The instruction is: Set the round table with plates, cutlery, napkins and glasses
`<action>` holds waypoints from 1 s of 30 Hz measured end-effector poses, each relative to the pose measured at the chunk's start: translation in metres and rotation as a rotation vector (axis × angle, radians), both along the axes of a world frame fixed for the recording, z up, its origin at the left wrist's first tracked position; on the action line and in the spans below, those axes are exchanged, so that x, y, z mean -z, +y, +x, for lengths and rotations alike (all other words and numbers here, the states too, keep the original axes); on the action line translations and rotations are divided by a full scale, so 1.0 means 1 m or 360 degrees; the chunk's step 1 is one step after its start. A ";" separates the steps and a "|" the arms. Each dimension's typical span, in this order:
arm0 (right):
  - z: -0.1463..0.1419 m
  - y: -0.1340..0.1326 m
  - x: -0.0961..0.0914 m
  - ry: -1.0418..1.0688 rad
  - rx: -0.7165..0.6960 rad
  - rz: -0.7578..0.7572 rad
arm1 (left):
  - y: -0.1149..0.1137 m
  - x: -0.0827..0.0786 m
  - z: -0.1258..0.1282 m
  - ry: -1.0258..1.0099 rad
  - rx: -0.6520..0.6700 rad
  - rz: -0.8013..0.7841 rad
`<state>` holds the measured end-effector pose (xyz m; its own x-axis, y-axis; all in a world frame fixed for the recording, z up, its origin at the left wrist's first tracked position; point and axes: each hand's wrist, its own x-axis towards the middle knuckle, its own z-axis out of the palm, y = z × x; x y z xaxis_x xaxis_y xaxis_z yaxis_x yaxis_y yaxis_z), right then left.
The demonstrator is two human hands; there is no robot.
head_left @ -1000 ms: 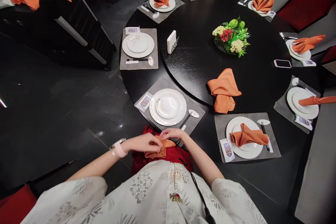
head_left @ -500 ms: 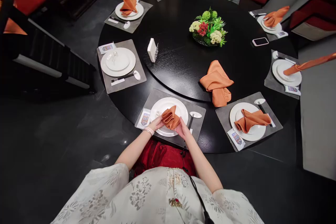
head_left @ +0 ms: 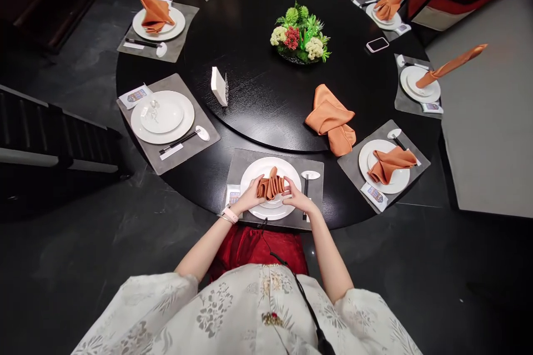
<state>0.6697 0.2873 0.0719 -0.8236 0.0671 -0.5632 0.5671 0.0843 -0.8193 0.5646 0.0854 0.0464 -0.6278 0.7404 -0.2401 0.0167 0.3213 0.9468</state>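
Observation:
A pleated orange cloth napkin [head_left: 270, 186] stands gathered on a white plate [head_left: 270, 163], which rests on a grey placemat [head_left: 236, 166]. My left hand [head_left: 252, 197] grips the napkin's left side, and my right hand [head_left: 296, 197] holds its right side. A pink-banded watch [head_left: 229, 214] circles my left wrist. Just right of my right hand lie dark chopsticks [head_left: 306, 197] on a white rest [head_left: 310, 175]. The napkin's lower edge is hidden by my fingers.
A round black table [head_left: 254, 122] with a turntable [head_left: 258, 116] holds a flower centrepiece [head_left: 298, 36], a loose orange napkin [head_left: 331, 116], a phone [head_left: 377, 44] and several place settings. A white card holder [head_left: 219, 86] stands on the turntable. Dark floor surrounds the table.
My hands have lowered the pleated napkin onto the plate, and it now sits closer to the plate's middle. The whole view has shifted as my head turned, moving the table further into the frame.

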 end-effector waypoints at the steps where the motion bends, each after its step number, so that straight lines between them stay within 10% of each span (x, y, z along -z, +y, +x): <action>1: 0.000 0.000 0.000 0.0032 0.0023 0.0070 | 0.002 -0.001 -0.001 0.0117 -0.0040 -0.0087; 17: 0.003 0.003 0.019 0.0004 0.0404 0.0817 | 0.018 0.001 -0.009 0.0374 -0.0284 -0.0314; 30: 0.025 0.045 0.012 0.0075 0.0425 0.0606 | -0.010 0.000 0.001 0.0443 -0.0233 -0.0483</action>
